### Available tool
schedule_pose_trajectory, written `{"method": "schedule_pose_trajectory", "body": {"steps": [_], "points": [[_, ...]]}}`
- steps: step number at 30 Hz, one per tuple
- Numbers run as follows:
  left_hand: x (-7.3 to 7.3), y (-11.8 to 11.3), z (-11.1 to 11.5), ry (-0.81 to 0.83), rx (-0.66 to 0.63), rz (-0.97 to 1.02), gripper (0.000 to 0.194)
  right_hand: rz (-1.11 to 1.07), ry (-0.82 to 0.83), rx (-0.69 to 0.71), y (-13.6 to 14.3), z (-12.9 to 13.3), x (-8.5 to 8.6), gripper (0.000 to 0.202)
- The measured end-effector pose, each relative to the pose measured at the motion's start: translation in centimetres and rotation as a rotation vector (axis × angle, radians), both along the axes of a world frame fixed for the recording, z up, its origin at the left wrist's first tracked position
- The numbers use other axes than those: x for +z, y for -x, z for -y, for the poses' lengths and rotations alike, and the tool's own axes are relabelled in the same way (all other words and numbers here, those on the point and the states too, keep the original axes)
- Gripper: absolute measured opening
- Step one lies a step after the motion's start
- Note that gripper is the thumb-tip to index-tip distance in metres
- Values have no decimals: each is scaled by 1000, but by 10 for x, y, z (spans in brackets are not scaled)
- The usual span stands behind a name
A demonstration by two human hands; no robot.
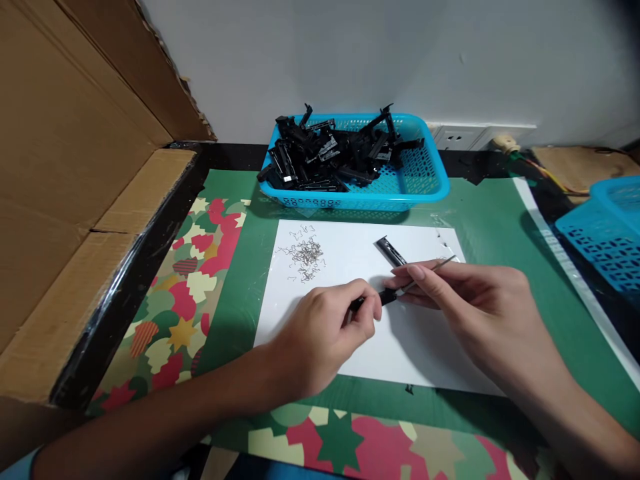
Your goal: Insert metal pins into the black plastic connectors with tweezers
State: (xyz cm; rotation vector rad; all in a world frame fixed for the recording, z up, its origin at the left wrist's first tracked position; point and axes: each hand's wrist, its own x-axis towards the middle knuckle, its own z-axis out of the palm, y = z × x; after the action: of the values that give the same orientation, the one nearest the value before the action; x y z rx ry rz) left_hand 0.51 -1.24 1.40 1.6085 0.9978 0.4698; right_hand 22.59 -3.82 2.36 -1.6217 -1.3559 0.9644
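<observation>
My left hand (335, 320) is closed around one end of a small black plastic part (387, 297), held above the white sheet (310, 347). Between the thumb and fingers of my right hand (475, 300) is a slim metal tool (443, 264), shaped like tweezers. Its lower end meets or nearly meets the black part; contact cannot be told. Beyond my right fingertips, another long black plastic part (390, 251) lies on the sheet. A pile of tiny bent wire pieces (306, 257) is spread on the sheet's left side.
A blue basket (420, 198) heaped with black plastic parts stands against the wall. Another blue basket (600, 233) is at the right edge, near a wall socket (457, 137) with a plug and wires. Cardboard (75, 167) rises on the left. A small black scrap (409, 389) lies in front.
</observation>
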Motion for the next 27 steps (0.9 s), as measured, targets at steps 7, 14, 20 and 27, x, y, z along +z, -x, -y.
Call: {"method": "schedule_pose_trajectory", "body": {"steps": [7, 14, 20, 27], "points": [[3, 3, -3, 15, -33, 39, 34, 26, 0, -11, 2, 2, 2, 30], [6, 3, -3, 26, -54, 52, 41, 25, -8, -26, 3, 2, 1, 36], [5, 3, -2, 7, -56, 69, 41, 10, -18, -32, 4, 1, -1, 39], [6, 4, -3, 24, -73, 67, 41, 2, -47, -60, 12, 5, -3, 38]]}}
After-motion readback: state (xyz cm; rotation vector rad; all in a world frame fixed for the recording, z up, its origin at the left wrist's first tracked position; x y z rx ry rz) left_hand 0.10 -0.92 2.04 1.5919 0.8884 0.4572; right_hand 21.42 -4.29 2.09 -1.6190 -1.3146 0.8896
